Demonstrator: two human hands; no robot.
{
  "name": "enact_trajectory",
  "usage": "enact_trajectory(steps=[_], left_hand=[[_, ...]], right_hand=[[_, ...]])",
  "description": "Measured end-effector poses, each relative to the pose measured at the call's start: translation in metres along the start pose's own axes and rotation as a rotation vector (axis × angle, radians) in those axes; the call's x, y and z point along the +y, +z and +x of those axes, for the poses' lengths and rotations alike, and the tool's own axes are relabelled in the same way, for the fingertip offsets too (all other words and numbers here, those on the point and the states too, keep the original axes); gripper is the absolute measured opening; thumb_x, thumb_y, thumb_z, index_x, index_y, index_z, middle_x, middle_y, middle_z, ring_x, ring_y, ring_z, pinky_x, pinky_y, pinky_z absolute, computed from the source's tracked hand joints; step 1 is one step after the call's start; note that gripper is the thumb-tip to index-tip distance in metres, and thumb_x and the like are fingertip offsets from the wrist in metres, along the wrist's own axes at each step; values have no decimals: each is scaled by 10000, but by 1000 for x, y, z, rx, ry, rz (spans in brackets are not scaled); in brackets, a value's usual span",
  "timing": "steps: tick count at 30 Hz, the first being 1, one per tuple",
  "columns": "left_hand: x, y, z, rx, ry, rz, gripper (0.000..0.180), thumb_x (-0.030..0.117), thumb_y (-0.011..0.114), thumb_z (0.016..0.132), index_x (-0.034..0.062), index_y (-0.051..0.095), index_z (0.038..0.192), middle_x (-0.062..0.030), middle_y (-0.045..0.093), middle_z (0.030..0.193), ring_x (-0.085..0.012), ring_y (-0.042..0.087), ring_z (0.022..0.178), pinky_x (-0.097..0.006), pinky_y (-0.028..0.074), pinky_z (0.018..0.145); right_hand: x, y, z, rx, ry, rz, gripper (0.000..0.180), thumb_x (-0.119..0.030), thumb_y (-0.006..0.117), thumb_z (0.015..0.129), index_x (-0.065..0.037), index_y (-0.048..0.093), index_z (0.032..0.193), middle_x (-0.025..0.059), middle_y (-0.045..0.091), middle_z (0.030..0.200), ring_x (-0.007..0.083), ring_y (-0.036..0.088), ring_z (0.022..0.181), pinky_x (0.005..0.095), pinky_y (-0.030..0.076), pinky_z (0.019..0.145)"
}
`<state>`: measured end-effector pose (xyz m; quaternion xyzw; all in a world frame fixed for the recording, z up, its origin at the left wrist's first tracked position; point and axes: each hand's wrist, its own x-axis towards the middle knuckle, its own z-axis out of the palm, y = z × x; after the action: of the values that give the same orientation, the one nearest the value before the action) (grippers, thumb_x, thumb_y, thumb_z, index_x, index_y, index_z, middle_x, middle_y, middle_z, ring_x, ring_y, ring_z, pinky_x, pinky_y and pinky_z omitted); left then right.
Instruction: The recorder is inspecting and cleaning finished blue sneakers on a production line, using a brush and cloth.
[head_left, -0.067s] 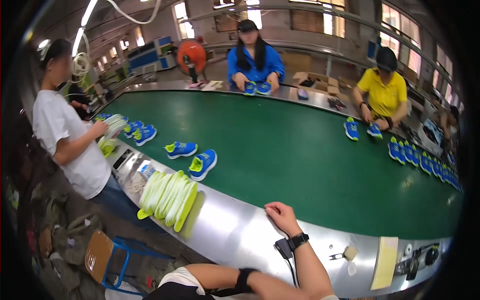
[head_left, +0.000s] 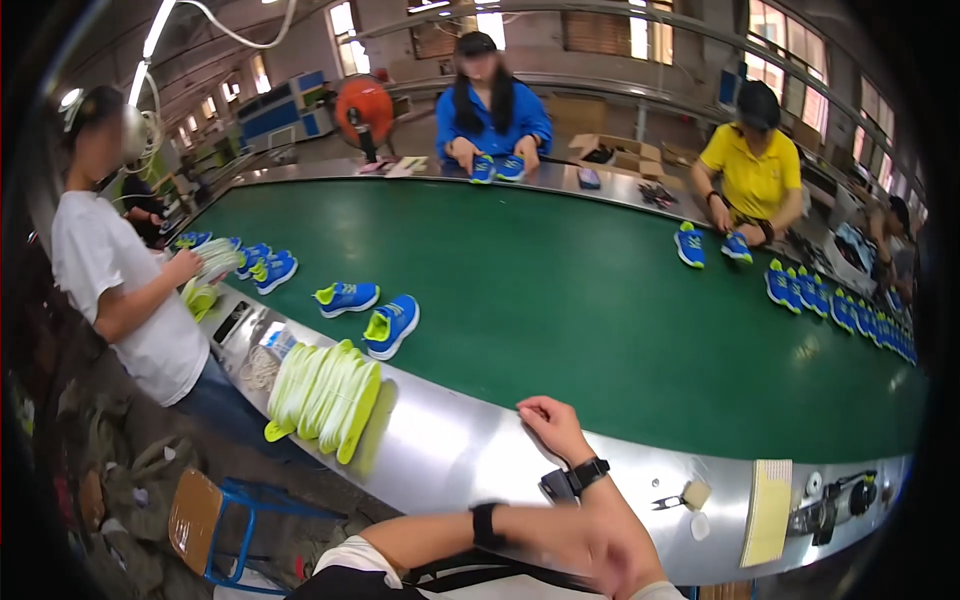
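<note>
My right hand (head_left: 556, 428) rests at the edge between the metal rim (head_left: 440, 410) and the green belt (head_left: 560, 310), fingers loosely bent and apart, holding nothing. A black watch-like band (head_left: 590, 474) with a small black box (head_left: 557, 487) sits on its wrist. My left hand (head_left: 606, 556) crosses over my right forearm near the lower edge, smeared by motion, so its fingers cannot be made out. Left of my right hand, a bundle of white laces (head_left: 325, 398) is wound round a yellow-green plate. Two blue shoes with lime linings (head_left: 392, 326) (head_left: 346, 298) stand on the belt beyond it.
Scissors-like snips (head_left: 667, 502), a yellowish pad (head_left: 768, 512) and a dark metal device (head_left: 830, 508) lie at right. Three people stand round the belt: white shirt at left, blue across, yellow at far right. Shoes line the right side. A stool (head_left: 196, 512) stands lower left.
The whole view has shifted slightly, with the scene sliding left and a little up. My left hand has swung rightward across my right forearm. My right hand stays at the belt's edge.
</note>
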<state>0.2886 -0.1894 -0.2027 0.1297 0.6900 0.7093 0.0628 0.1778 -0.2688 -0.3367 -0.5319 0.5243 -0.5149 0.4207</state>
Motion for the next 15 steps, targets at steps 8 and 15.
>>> enact_trajectory(steps=[8, 15], left_hand=[[-80, -156, -5, 1379, 315, -37, 118, 146, 626, 927, 29, 615, 933, -23, 627, 795, -77, 593, 753, -224, 489, 680], [-128, -168, -24, 1429, 164, -396, 184, 222, 589, 954, 40, 583, 927, -11, 609, 792, -51, 569, 678, -188, 464, 580]], right_hand=[[22, -10, 13, 185, 97, 464, 255, -171, 513, 983, 12, 562, 1154, 17, 595, 842, 77, 534, 730, 210, 442, 662], [4, -5, 15, 263, 126, 455, 352, -254, 481, 1011, -12, 477, 1267, 30, 583, 983, 88, 545, 838, 221, 454, 728]])
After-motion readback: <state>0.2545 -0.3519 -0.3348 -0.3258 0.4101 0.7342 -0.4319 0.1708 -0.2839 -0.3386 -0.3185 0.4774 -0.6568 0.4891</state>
